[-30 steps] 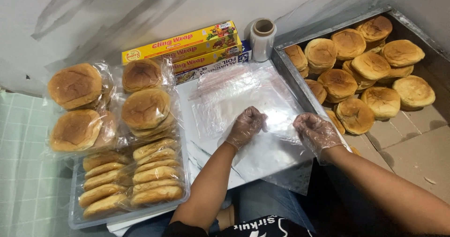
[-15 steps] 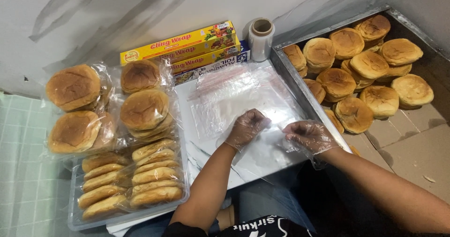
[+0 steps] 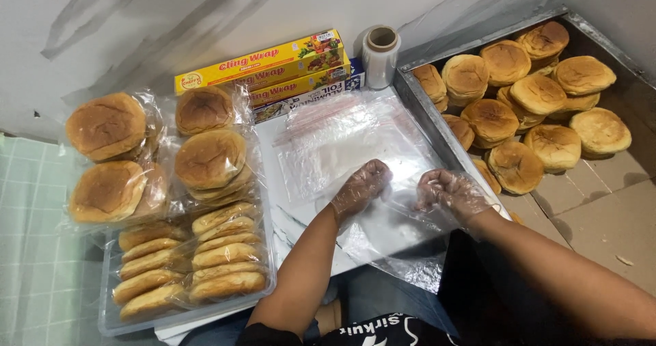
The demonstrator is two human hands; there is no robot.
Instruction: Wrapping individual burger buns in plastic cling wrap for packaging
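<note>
Gloved left hand (image 3: 361,190) and right hand (image 3: 447,194) both pinch a crinkly clear plastic bag (image 3: 342,141)

The right hand (image 3: 449,194) now sits closer to the left hand (image 3: 362,187), away from the tray edge. Both gloved hands (fingers curled) now pinch the clear plastic bag (image 3: 342,141), lifting its near edge.

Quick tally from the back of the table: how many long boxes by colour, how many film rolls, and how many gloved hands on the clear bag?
Yellow boxes: 2
Blue-and-white box: 1
Film roll: 1
Gloved hands, left hand and right hand: 2
Total: 6
</note>
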